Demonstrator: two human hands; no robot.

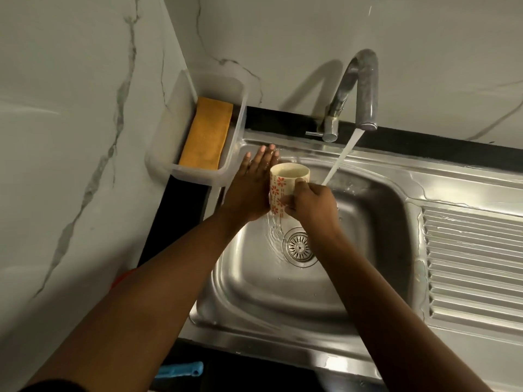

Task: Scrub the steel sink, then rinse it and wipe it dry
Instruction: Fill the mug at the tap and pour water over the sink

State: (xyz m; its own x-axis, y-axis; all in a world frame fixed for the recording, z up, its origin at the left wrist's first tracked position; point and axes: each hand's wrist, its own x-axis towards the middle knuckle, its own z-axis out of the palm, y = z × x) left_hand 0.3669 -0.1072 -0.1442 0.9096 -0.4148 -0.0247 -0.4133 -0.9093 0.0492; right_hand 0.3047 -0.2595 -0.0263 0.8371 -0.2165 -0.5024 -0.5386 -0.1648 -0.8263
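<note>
The steel sink point(376, 210) fills the middle of the view, its basin wet, with a round drain strainer point(299, 247) in the bottom. Water streams from the curved faucet point(365, 89) into the basin. My right hand point(312, 205) grips the handle of a cream mug with red flowers point(283, 183), held over the basin's back left part. Water spills from the mug down toward the drain. My left hand point(256, 183) lies flat, fingers spread, against the sink's back left wall and rim, beside the mug.
A clear plastic tray point(229, 165) holding a folded orange cloth point(206, 134) sits on the counter left of the sink. The ribbed drainboard point(475, 264) lies to the right. Marble walls rise behind and at left. A blue object point(181, 370) shows below the front edge.
</note>
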